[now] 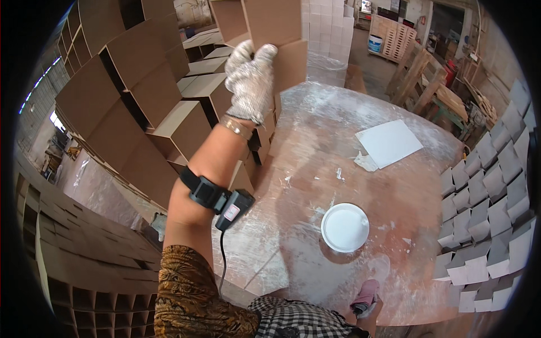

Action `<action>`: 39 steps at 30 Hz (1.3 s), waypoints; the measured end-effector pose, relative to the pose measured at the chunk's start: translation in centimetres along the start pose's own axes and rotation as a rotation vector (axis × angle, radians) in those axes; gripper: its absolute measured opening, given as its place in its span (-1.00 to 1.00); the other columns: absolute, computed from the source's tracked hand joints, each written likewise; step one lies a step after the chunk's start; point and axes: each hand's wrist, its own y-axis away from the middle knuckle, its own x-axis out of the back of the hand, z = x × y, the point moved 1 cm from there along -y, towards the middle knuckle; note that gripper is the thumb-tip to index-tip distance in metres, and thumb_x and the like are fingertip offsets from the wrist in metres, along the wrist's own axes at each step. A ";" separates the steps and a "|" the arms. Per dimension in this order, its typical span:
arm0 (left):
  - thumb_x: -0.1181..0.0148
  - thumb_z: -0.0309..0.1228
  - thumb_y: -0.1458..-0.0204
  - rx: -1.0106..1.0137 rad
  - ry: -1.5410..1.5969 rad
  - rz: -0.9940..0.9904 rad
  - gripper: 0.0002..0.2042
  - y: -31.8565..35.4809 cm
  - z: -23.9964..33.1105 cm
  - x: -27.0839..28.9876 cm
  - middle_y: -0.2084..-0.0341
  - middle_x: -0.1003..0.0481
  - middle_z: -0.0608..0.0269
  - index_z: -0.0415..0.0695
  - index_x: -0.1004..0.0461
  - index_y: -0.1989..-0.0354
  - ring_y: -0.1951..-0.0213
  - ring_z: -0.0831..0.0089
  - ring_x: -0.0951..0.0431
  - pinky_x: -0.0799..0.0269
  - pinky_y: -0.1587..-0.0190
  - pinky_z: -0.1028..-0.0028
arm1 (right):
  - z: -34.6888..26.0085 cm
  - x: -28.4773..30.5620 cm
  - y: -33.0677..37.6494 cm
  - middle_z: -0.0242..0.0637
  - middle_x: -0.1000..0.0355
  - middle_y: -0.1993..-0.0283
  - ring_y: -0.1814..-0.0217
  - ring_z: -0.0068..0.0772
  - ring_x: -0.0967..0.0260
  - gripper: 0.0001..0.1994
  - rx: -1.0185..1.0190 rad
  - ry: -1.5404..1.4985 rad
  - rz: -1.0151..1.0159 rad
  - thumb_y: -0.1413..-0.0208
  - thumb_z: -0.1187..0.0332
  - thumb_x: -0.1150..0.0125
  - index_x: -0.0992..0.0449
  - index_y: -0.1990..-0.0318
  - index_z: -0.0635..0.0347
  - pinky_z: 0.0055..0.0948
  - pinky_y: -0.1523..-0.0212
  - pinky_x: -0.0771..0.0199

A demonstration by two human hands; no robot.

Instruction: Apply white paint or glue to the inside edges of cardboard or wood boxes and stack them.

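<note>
My left hand (249, 84), in a white knit glove, is raised at the top with its fingers closed on the edge of a brown cardboard box (276, 25). The box is open-sided and cut off by the upper rim of the view. Low on the right, near the table's front edge, my right hand (368, 320) is closed around a pink-wrapped object (368, 291) with a dark part; its kind is unclear. Beyond that hand, a round white tub (345, 227) with a white surface inside stands on the stained table (304, 169).
Brown open boxes (141, 73) are stacked high on the left, with more stacks (96, 310) below. Grey-white box pieces (490, 214) line the right. A white sheet (390, 143) lies on the table's far right. Wooden pallets (420, 79) stand behind.
</note>
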 end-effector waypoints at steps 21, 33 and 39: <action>-0.13 -0.43 -0.06 0.346 -0.307 -0.128 -0.87 29.5 -17.8 12.2 0.31 -0.44 0.25 -0.19 -0.45 0.26 0.25 0.43 -0.40 -0.32 0.11 0.43 | -0.7 4.2 0.9 -0.28 -0.46 0.16 0.23 -0.32 -0.42 -0.65 -0.278 -0.227 -0.018 -0.20 0.23 0.11 -0.40 -0.01 0.27 -0.39 0.23 -0.44; -0.23 -0.31 -0.03 0.167 -0.578 -0.173 -0.58 29.4 -13.3 16.3 0.03 -0.38 0.04 -0.24 -0.34 -0.02 0.01 0.22 -0.38 -0.30 -0.06 0.29 | 0.2 0.2 1.5 -0.28 -0.39 0.36 0.40 -0.33 -0.37 -0.66 -0.339 -0.112 -0.164 -0.19 0.17 0.10 -0.42 0.13 0.29 -0.39 0.40 -0.39; -0.32 -0.15 0.08 -0.131 -0.774 -0.118 -0.42 22.2 -6.7 12.2 0.00 -0.35 -0.09 -0.26 -0.32 -0.05 -0.05 0.04 -0.36 -0.28 -0.11 0.21 | -0.8 -2.0 3.1 -0.21 -0.41 0.33 0.34 -0.28 -0.40 -0.68 -0.319 -0.094 -0.119 -0.20 0.21 0.11 -0.41 0.12 0.31 -0.33 0.34 -0.45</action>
